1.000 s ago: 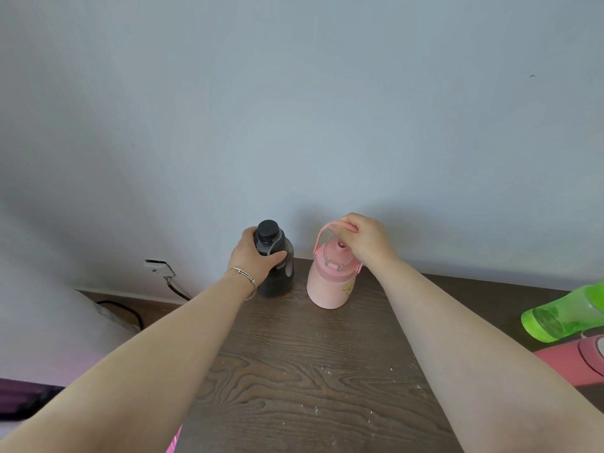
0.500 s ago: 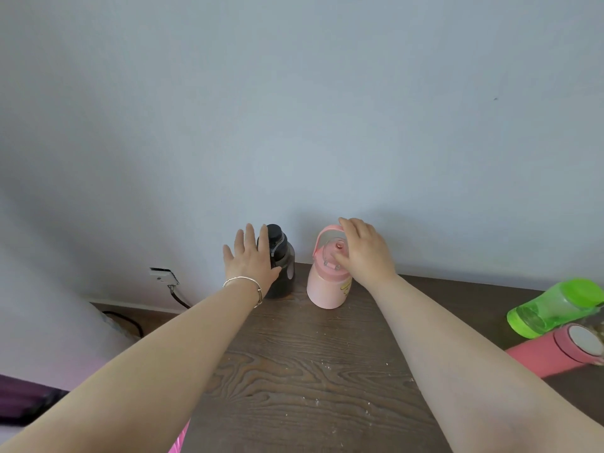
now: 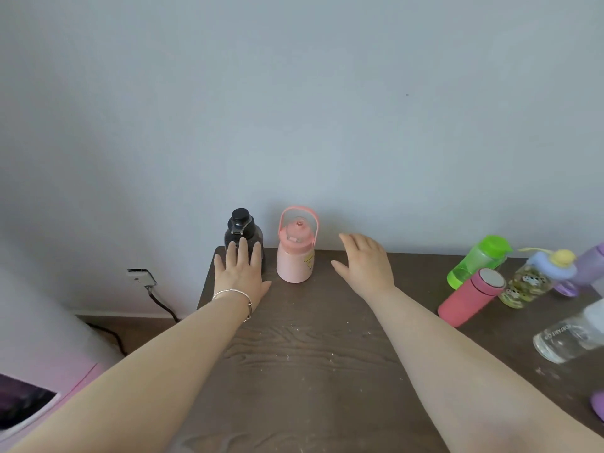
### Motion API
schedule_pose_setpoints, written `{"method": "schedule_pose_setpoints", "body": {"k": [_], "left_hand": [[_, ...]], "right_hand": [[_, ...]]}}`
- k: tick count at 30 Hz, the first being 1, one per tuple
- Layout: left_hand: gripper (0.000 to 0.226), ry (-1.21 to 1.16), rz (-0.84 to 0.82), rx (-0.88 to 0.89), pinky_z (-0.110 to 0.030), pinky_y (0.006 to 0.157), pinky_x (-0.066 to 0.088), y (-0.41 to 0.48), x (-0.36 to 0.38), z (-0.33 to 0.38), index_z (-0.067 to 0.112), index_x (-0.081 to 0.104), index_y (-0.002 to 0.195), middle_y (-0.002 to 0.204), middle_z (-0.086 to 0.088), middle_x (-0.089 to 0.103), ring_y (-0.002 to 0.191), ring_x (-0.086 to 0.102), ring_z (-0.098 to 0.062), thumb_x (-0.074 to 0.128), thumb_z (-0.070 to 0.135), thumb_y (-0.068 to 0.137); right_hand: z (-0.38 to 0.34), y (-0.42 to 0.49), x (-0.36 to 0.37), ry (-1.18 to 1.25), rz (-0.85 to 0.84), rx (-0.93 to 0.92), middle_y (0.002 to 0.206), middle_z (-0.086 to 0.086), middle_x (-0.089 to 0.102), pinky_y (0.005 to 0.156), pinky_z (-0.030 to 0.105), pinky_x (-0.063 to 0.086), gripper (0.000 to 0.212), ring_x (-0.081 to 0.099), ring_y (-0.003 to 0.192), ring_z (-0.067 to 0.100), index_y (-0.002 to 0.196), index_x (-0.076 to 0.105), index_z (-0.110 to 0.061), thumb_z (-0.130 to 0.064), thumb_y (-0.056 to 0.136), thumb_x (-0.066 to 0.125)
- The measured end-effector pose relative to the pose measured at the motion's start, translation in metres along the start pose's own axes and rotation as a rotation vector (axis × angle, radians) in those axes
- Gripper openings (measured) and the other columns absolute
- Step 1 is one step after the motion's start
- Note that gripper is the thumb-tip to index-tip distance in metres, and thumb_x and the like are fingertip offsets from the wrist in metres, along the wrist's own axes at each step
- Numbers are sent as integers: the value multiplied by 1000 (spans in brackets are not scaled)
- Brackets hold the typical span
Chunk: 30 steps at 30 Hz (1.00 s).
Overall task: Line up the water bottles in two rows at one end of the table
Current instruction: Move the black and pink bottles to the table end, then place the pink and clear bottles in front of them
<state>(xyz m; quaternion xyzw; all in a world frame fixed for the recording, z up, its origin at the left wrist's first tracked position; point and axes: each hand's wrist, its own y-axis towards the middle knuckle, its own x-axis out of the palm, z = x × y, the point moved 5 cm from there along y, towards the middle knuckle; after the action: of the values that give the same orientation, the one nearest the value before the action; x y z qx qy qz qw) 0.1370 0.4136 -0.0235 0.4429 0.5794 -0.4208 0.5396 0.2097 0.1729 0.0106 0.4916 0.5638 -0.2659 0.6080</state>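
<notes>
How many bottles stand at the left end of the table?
2: the black bottle at the corner behind the left hand, and the pink handled bottle beside it. Other bottles are far right.

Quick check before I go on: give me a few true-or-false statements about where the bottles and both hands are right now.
1. The black bottle and pink handled bottle stand upright by the wall. True.
2. The right hand grips the pink handle. False: it is open, off to the bottle's right.
3. The left hand is open, fingers spread. True.
4. The green bottle stands beside the black one. False: it is far right, near the pink cylinder bottle.
</notes>
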Motion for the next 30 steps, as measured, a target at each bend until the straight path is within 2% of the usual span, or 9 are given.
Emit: {"method": "schedule_pose_setpoints", "body": {"k": [4, 10, 15, 18, 22, 27, 30], "left_hand": [[89, 14, 10, -7, -53, 116, 16, -42, -10, 36, 19, -1, 154, 162, -11, 1, 148, 2, -32, 47, 59, 90], [88, 36, 22, -51, -52, 116, 16, -104, -15, 106, 18, -1, 153, 162, -11, 2, 148, 2, -33, 46, 58, 91], [87, 99, 38, 6, -53, 116, 15, -157, -20, 185, 17, 0, 154, 161, -12, 2, 148, 2, -33, 45, 58, 91], [87, 107, 40, 22, -53, 116, 15, -177, -29, 225, 17, -1, 154, 161, -12, 1, 148, 1, -33, 44, 59, 92], [86, 105, 37, 48, -52, 117, 14, -192, -44, 270, 17, -2, 154, 162, -11, -1, 149, 1, -33, 43, 58, 93], [85, 82, 27, 90, -50, 118, 14, -195, -55, 323, 18, -3, 154, 162, -11, -2, 149, 0, -32, 43, 57, 94], [85, 90, 35, 142, -50, 118, 13, -188, -59, 353, 17, -3, 154, 162, -10, -2, 149, 0, -32, 42, 57, 94]], "right_hand": [[32, -44, -19, 10, 29, -21, 125, 10, 73, 102, 49, 56, 56, 67, 119, 37, 136, 66, -11, -36, 89, 84], [94, -117, -35, 28, 48, -74, 110, 10, 76, 92, 53, 64, 61, 74, 106, 38, 123, 73, -8, -32, 72, 98], [153, -178, -63, 41, 55, -91, 117, 9, 75, 96, 52, 61, 60, 71, 113, 36, 130, 70, -11, -35, 80, 92], [190, -205, -82, 22, 78, -72, 112, 6, 76, 90, 46, 62, 59, 73, 105, 33, 127, 72, -12, -36, 78, 93], [233, -234, -101, 14, 85, -31, 105, 6, 77, 84, 47, 64, 61, 75, 98, 34, 120, 75, -12, -35, 69, 99], [283, -258, -117, 22, 96, 68, 120, 8, 76, 95, 49, 61, 62, 73, 112, 35, 131, 71, -13, -37, 78, 92], [308, -268, -121, 21, 104, 122, 120, 10, 76, 96, 51, 61, 61, 73, 113, 37, 131, 70, -11, -36, 80, 92]]}}
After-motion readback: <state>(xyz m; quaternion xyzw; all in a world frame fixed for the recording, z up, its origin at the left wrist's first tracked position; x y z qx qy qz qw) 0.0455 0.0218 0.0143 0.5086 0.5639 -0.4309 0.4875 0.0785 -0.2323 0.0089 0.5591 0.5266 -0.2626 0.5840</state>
